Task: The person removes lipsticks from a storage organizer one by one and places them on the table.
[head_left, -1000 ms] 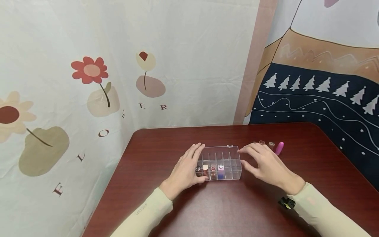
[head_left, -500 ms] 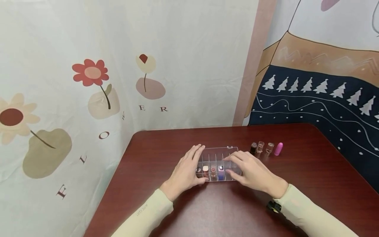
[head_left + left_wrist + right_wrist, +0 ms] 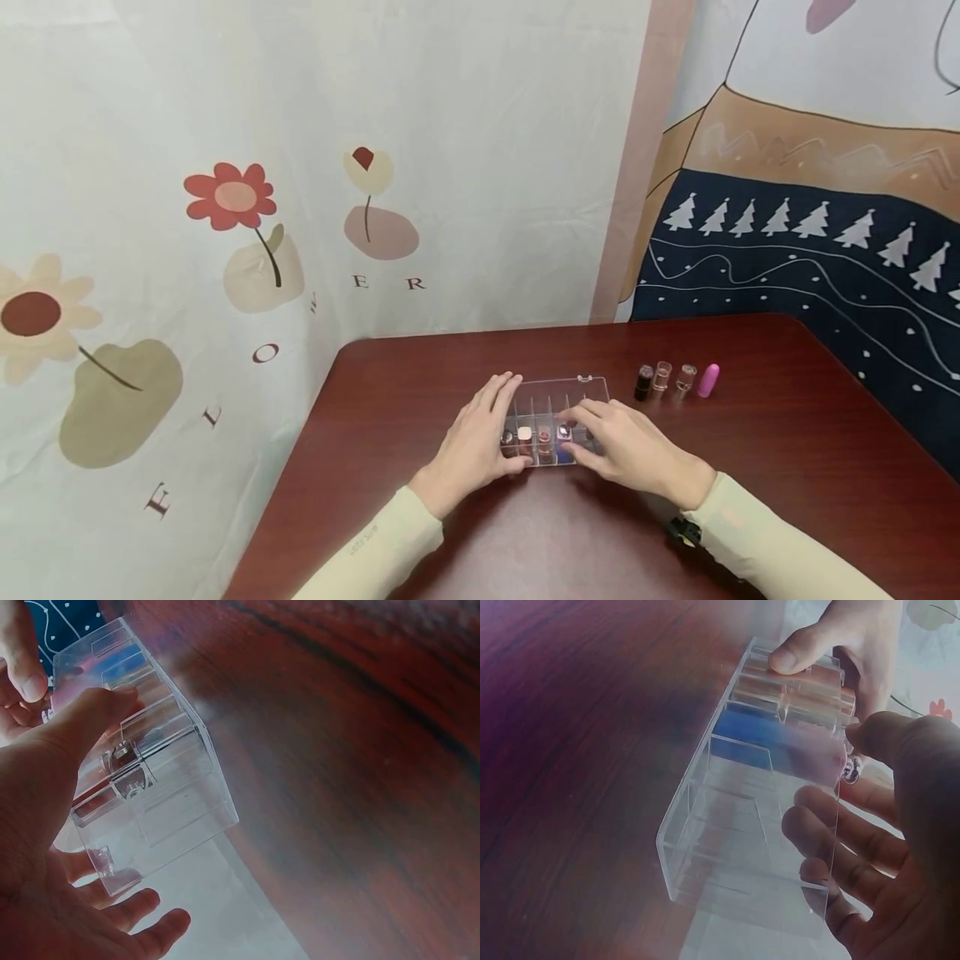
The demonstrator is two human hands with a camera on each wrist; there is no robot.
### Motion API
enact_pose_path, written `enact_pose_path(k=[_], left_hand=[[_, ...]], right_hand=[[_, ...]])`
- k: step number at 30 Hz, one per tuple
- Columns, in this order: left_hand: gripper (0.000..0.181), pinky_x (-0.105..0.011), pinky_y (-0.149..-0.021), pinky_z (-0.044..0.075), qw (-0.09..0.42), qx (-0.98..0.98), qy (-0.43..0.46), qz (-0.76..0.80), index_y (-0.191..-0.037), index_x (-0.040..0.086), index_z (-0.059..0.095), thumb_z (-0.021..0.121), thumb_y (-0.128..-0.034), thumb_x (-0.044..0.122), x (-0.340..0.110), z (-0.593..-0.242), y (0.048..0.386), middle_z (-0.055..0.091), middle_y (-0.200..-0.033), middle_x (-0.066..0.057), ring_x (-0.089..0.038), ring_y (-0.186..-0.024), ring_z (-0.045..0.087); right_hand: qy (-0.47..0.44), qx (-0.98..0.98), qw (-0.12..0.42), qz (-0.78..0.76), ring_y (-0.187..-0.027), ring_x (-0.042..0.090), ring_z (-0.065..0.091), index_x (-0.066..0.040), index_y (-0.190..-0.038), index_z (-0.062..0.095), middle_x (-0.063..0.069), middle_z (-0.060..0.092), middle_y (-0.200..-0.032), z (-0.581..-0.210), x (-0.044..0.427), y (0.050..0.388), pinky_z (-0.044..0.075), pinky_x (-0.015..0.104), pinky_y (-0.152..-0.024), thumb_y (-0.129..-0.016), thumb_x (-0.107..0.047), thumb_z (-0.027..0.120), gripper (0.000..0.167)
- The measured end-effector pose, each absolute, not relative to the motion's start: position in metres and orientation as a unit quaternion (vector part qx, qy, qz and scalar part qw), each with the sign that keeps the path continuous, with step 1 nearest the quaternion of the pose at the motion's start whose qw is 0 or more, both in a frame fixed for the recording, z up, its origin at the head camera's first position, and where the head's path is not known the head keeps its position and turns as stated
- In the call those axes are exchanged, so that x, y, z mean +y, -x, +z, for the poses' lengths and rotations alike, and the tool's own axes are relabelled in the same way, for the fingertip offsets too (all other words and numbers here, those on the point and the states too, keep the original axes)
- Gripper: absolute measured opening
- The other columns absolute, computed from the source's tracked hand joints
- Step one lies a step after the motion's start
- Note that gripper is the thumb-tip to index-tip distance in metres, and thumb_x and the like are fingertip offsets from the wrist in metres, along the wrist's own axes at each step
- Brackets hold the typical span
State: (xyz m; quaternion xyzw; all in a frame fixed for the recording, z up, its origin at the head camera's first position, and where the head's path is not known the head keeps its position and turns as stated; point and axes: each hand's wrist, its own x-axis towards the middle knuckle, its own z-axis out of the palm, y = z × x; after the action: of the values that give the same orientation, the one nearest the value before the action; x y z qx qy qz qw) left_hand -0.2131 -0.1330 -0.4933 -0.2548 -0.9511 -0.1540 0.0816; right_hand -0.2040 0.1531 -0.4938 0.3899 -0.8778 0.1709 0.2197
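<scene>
One organizer (image 3: 180, 814) | left hand (image 3: 474, 442) gripping | right hand (image 3: 636, 446) near blue tube (image 3: 739, 726)

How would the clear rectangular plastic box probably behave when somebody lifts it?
The clear rectangular plastic box probably stays stiff, with its straight flat walls. Its smooth, glossy surface may feel slippery. The end holding small coloured containers is probably heavier.

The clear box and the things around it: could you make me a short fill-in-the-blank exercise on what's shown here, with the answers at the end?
1. The left hand holds the clear box with its ____ on the side nearest the person.
2. The right hand is at a silver-topped item whose lower part is coloured ____.
3. Counting from the dark item to the pink item, ____ items stand on the table outside the box.
Missing words: thumb; blue; four.
</scene>
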Motion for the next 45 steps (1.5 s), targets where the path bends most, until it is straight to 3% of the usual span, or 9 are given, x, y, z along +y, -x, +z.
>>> enact_pose_path(k=[12, 20, 29, 38, 45], left_hand=[[0.135, -0.059, -0.133, 0.053, 0.086, -0.950, 0.260, -0.149, -0.182, 0.012, 0.033, 0.110, -0.0785, 0.049, -0.130, -0.495, 0.210, 0.044, -0.186, -0.013, -0.039, -0.173, 0.046], [0.135, -0.060, -0.133, 0.054, 0.089, -0.954, 0.249, -0.142, -0.182, 0.012, 0.033, 0.111, -0.0778, 0.048, -0.135, -0.492, 0.210, 0.043, -0.186, -0.013, -0.038, -0.172, 0.047], [0.136, -0.063, -0.132, 0.054, 0.087, -0.953, 0.252, -0.147, -0.182, 0.010, 0.032, 0.111, -0.0778, 0.048, -0.134, -0.492, 0.210, 0.043, -0.187, -0.015, -0.040, -0.173, 0.047], [0.136, -0.063, -0.132, 0.054, 0.093, -0.951, 0.254, -0.150, -0.182, 0.010, 0.034, 0.112, -0.0765, 0.047, -0.131, -0.494, 0.212, 0.044, -0.185, -0.015, -0.040, -0.171, 0.048], [0.136, -0.064, -0.132, 0.053, 0.096, -0.950, 0.253, -0.155, -0.182, 0.011, 0.034, 0.112, -0.0759, 0.044, -0.131, -0.494, 0.209, 0.045, -0.185, -0.015, -0.040, -0.172, 0.048]], right_hand=[[-0.397, -0.877, 0.211, 0.169, -0.082, 0.007, 0.067, -0.017, -0.118, 0.085, -0.008, 0.080, -0.103, -0.496, 0.153, 0.207, 0.063, 0.031, -0.072, -0.097, -0.032, 0.096, 0.028], [-0.395, -0.878, 0.206, 0.172, -0.089, 0.011, 0.076, -0.016, -0.123, 0.082, -0.004, 0.086, -0.110, -0.497, 0.149, 0.207, 0.067, 0.035, -0.078, -0.099, -0.034, 0.095, 0.032], [-0.397, -0.876, 0.199, 0.189, -0.083, 0.009, 0.072, -0.019, -0.118, 0.082, -0.006, 0.086, -0.106, -0.493, 0.151, 0.208, 0.064, 0.030, -0.072, -0.100, -0.027, 0.094, 0.023], [-0.392, -0.883, 0.144, 0.214, -0.083, 0.010, 0.074, -0.021, -0.115, 0.081, -0.006, 0.084, -0.102, -0.488, 0.154, 0.211, 0.065, 0.028, -0.072, -0.106, -0.027, 0.089, 0.013], [-0.386, -0.883, 0.141, 0.226, -0.082, 0.008, 0.072, -0.021, -0.116, 0.081, -0.006, 0.083, -0.103, -0.487, 0.154, 0.210, 0.065, 0.028, -0.073, -0.106, -0.025, 0.089, 0.013]])
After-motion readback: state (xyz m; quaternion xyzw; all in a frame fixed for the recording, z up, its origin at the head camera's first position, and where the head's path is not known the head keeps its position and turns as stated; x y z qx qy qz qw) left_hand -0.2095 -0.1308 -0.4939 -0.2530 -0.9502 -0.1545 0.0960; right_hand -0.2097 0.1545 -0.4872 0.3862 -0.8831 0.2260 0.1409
